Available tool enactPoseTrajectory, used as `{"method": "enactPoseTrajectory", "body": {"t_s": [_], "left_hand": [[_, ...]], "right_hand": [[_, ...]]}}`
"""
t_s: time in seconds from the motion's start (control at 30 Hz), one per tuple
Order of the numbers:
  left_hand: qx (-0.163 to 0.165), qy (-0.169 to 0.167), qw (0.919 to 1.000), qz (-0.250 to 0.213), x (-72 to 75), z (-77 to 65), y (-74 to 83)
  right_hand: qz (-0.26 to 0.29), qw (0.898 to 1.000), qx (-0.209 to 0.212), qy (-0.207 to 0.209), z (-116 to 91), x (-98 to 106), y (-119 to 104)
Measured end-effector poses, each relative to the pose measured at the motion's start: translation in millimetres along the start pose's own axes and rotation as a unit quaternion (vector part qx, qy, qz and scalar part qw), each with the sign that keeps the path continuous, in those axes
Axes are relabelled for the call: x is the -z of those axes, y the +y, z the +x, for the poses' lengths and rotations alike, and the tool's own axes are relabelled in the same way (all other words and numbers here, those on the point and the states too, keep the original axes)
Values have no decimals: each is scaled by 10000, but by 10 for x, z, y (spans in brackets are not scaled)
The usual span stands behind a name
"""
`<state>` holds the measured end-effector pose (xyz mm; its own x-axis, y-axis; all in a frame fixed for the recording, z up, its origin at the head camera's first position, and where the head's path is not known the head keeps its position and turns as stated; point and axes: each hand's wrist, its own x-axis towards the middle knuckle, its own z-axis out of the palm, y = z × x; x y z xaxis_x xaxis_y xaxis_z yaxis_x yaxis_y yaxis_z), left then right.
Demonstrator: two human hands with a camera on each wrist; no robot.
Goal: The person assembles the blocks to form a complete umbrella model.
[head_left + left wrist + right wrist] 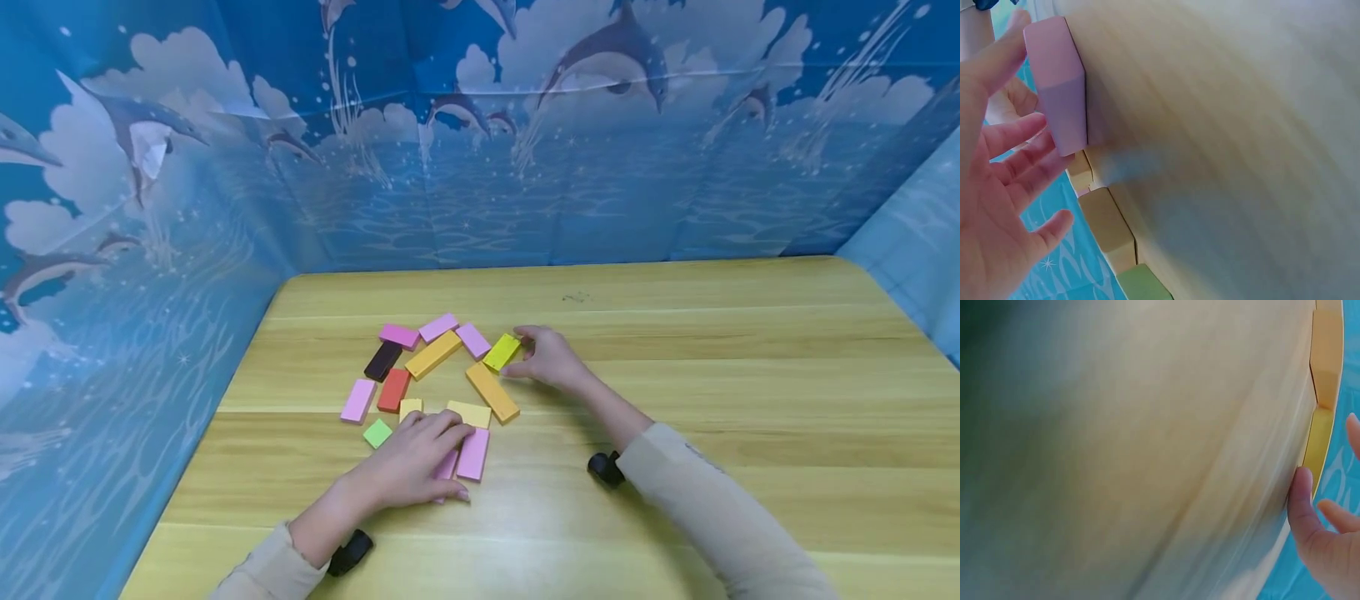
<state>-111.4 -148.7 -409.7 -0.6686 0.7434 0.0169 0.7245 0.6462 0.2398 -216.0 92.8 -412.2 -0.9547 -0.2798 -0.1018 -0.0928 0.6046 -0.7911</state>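
My left hand (420, 458) is over the near end of a group of coloured blocks. Its thumb and fingers hold a pink block (1063, 81) that lies flat, partly hidden under the hand in the head view. Another pink block (473, 455) lies just right of it, close to the fingertips. My right hand (551, 358) is at the far right of the group, thumb and forefinger pinching a bright yellow block (502, 352) on the table. An orange block (492, 392) lies beside that one, and a pale yellow block (470, 413) borders the pink pair.
A second orange block (433, 355), more pink blocks (358, 401), a dark block (383, 361), a red block (393, 390) and a green block (377, 433) lie on the wooden table (712, 375). A blue dolphin-print cloth (487, 200) hangs behind and along the left side.
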Motion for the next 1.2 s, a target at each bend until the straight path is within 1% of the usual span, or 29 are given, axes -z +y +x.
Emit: {"method": "enactPoseTrajectory", "body": {"t_s": [0.17, 0.33, 0.47, 0.57, 0.73, 0.93, 1.2], "left_hand": [[4, -42, 10000, 68, -11, 23, -3], [116, -114, 9998, 105, -8, 46, 15], [281, -162, 9995, 55, -4, 66, 32], [377, -125, 9992, -22, -6, 80, 44], [400, -28, 9992, -41, -14, 94, 63], [371, -92, 9993, -25, -12, 114, 78], [429, -103, 9989, -131, -25, 121, 79]], "right_hand": [[-451, 9987, 204, 94, 47, -53, -4], [-694, 9975, 29, 154, 64, -86, -24], [-734, 9971, -97, 148, 72, -100, -46], [-743, 9970, -158, 161, 87, -104, -54], [-817, 9964, -116, 206, 103, -109, -53], [-841, 9963, -69, 188, 101, -98, -54], [-567, 9983, -100, 5, 88, -39, -39]]}}
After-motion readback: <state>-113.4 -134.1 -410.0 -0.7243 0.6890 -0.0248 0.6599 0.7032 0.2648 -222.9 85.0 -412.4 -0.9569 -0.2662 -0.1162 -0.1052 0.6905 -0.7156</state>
